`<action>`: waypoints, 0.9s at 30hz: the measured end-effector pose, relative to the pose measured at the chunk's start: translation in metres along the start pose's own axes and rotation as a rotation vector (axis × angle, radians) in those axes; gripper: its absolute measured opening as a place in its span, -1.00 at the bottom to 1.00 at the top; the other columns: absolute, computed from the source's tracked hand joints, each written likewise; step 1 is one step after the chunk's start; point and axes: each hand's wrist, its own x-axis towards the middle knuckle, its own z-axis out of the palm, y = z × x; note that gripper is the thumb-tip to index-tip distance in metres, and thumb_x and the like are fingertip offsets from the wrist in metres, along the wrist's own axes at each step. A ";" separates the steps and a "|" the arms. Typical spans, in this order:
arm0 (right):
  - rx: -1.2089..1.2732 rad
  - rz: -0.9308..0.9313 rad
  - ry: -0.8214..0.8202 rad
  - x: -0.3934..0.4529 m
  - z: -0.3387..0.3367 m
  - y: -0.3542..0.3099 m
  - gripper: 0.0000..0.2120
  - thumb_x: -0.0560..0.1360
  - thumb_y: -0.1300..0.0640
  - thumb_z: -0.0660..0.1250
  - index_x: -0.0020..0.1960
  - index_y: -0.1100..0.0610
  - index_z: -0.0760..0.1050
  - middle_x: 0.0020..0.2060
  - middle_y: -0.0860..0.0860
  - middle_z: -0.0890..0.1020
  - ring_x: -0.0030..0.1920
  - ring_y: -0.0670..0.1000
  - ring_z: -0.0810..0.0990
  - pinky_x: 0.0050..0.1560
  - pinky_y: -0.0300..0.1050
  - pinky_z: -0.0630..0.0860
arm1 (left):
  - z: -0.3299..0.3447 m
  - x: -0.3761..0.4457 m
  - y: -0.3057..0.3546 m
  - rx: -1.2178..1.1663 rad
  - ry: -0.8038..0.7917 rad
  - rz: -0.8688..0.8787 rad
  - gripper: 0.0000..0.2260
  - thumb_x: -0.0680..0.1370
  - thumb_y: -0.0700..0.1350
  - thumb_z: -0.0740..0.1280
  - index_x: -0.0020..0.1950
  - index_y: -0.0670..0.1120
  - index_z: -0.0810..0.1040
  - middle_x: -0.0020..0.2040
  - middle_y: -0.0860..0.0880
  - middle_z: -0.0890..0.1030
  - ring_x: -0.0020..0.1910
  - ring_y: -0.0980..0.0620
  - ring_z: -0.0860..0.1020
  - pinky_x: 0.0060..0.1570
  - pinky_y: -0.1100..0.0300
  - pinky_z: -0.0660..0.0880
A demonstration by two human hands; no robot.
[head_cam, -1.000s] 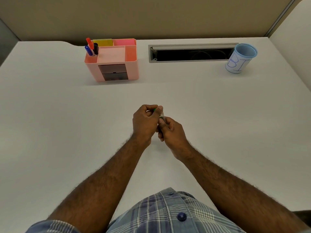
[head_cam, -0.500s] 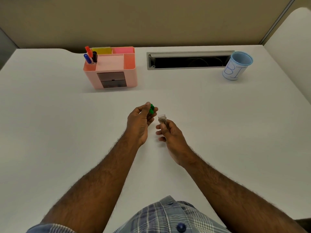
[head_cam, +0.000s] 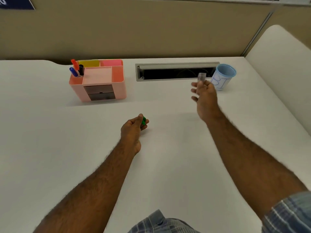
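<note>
My left hand (head_cam: pixel 134 130) is near the middle of the white desk and pinches a small green piece (head_cam: pixel 143 121) between thumb and fingers. My right hand (head_cam: pixel 204 95) is raised at the back right and pinches a small clear, greyish piece (head_cam: pixel 201 77) at its fingertips; motion blurs it. That piece is just left of a light blue cup (head_cam: pixel 223 77) with blue marks on its side.
A pink desk organiser (head_cam: pixel 101 81) with three markers, sticky notes and two dark drawers stands at the back left. An open grey cable slot (head_cam: pixel 175 71) runs along the desk's back. A tan partition wall lies behind, and a white surface (head_cam: pixel 282 61) adjoins at right.
The two hands came apart, the green piece staying in the left and the clear piece in the right. The right hand has since moved far back and right toward the blue cup.
</note>
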 end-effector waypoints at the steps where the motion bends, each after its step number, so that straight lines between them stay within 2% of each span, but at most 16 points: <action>1: 0.004 -0.009 0.032 0.014 -0.006 -0.007 -0.91 0.62 0.10 0.15 0.09 0.07 0.37 -0.09 -0.08 0.61 -0.18 -0.11 0.52 -0.20 -0.18 0.43 | 0.001 0.002 0.000 -0.006 0.003 0.001 -0.73 0.54 -0.02 0.37 0.14 -0.16 0.58 0.05 -0.12 0.69 0.02 0.00 0.65 -0.22 0.32 0.46; 7: -0.043 -0.067 0.189 0.084 -0.047 -0.031 -0.88 0.61 0.09 0.16 -0.06 0.05 0.44 -0.22 -0.03 0.55 -0.36 -0.18 0.51 -0.38 -0.25 0.38 | 0.002 0.009 0.001 0.004 0.006 -0.007 -0.73 0.54 -0.05 0.37 0.16 -0.18 0.57 0.07 -0.13 0.68 0.01 -0.02 0.64 -0.16 0.27 0.46; 9: -0.058 -0.063 0.280 0.099 -0.060 -0.036 -0.92 0.59 0.07 0.20 -0.02 0.03 0.46 -0.23 -0.04 0.57 -0.32 -0.16 0.52 -0.37 -0.26 0.42 | 0.000 0.009 0.004 -0.008 -0.001 -0.018 -0.80 0.56 -0.05 0.35 0.10 -0.14 0.57 0.05 -0.11 0.67 -0.01 0.01 0.63 -0.16 0.26 0.43; 10: -0.071 -0.055 0.332 0.109 -0.069 -0.036 -0.88 0.57 0.04 0.22 0.03 0.03 0.49 -0.21 -0.05 0.58 -0.30 -0.15 0.55 -0.34 -0.23 0.46 | -0.001 0.010 0.004 -0.015 -0.005 -0.027 -0.83 0.56 -0.05 0.34 0.08 -0.11 0.57 0.04 -0.09 0.67 -0.01 0.03 0.62 -0.13 0.25 0.42; 12: -0.149 -0.056 0.414 0.137 -0.091 -0.027 -0.67 0.48 -0.07 0.26 0.14 0.08 0.54 -0.15 -0.02 0.65 -0.24 -0.09 0.60 -0.21 -0.09 0.57 | -0.001 0.012 0.005 -0.015 -0.012 -0.046 -0.84 0.56 -0.02 0.34 0.05 -0.07 0.57 0.00 -0.05 0.68 0.00 0.04 0.61 -0.01 0.19 0.39; 14: -0.300 -0.087 0.498 0.162 -0.110 -0.018 -0.44 0.35 -0.22 0.24 0.20 0.09 0.56 0.01 0.06 0.69 -0.05 0.03 0.67 0.05 0.07 0.61 | -0.001 0.012 0.006 -0.013 -0.012 -0.050 -0.80 0.55 0.00 0.34 0.09 -0.08 0.56 -0.01 -0.04 0.68 -0.01 0.06 0.61 0.05 0.16 0.39; 15: -0.380 -0.091 0.509 0.162 -0.112 -0.020 -0.41 0.35 -0.24 0.23 0.23 0.10 0.56 0.08 0.08 0.68 0.05 0.08 0.66 0.16 0.07 0.57 | 0.000 0.013 0.005 -0.014 -0.010 -0.047 -0.78 0.55 -0.01 0.34 0.12 -0.09 0.56 -0.01 -0.04 0.68 -0.02 0.06 0.61 0.02 0.18 0.40; 17: -0.568 -0.085 0.491 0.147 -0.106 -0.031 -0.48 0.46 -0.13 0.27 0.31 0.15 0.49 0.24 0.11 0.61 0.23 0.11 0.57 0.29 -0.07 0.44 | -0.001 0.013 0.005 -0.009 -0.007 -0.034 -0.78 0.55 -0.01 0.35 0.12 -0.10 0.56 0.00 -0.06 0.68 -0.03 0.07 0.62 0.03 0.18 0.41; 19: -0.705 -0.088 0.444 0.152 -0.111 -0.030 -0.50 0.53 -0.05 0.29 0.37 0.18 0.41 0.33 0.13 0.53 0.33 0.12 0.48 0.31 -0.13 0.33 | -0.002 0.015 0.003 0.004 -0.012 -0.025 -0.81 0.54 0.01 0.36 0.06 -0.07 0.57 0.01 -0.06 0.69 -0.01 0.06 0.63 0.15 0.12 0.39; 23: -0.944 -0.098 0.329 0.167 -0.120 -0.029 -0.44 0.55 -0.04 0.28 0.45 0.20 0.31 0.39 0.18 0.47 0.40 0.19 0.41 0.36 -0.09 0.29 | -0.005 0.017 0.001 0.018 -0.016 -0.021 -0.84 0.53 0.01 0.36 0.03 -0.05 0.58 0.03 -0.07 0.69 0.01 0.06 0.63 0.15 0.12 0.38; 27: -1.070 -0.125 0.298 0.177 -0.118 -0.036 -0.41 0.54 0.00 0.30 0.50 0.16 0.22 0.34 0.26 0.49 0.36 0.27 0.43 0.33 0.02 0.37 | -0.003 0.017 0.001 0.020 -0.006 -0.019 -0.85 0.53 0.01 0.37 0.01 -0.04 0.58 0.05 -0.09 0.69 0.00 0.05 0.63 0.10 0.13 0.38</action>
